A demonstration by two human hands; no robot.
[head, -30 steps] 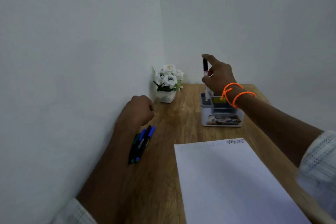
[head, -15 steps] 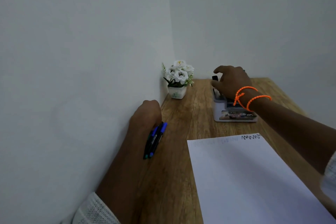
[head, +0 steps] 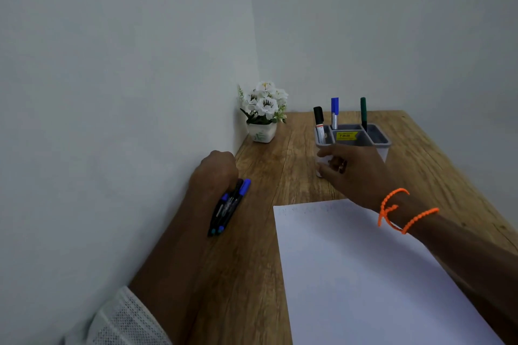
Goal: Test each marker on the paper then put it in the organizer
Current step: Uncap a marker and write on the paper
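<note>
Markers not yet tested are being held as a bundle in the left hand, which is being rested, fist-like, on the table close against the wall; the fingers are curled round the upper part of the bundle. The long axis of the bundle is being kept slanted: blue caps are pointing up and away from the left hand toward the right hand, while the tail ends are lying back along the left forearm. The right hand is being held empty, fingers loosely spread, just in front of the organizer and to the right of the bundle, with bare wood between the two hands. An orange cord is being worn at the right wrist.

By judgement, the next marker is being offered cap-first toward the right hand, so a short leftward reach across that gap is what the coming move is calling for.

Beneath and behind the right wrist, the paper is lying flat, with faint scribbles along its far edge. Beyond the right hand's fingers, three markers are already being stored upright in the organizer: a black one, a blue one and a green one. Farther off, beyond the left hand, a small pot of white flowers is standing in the corner.
</note>
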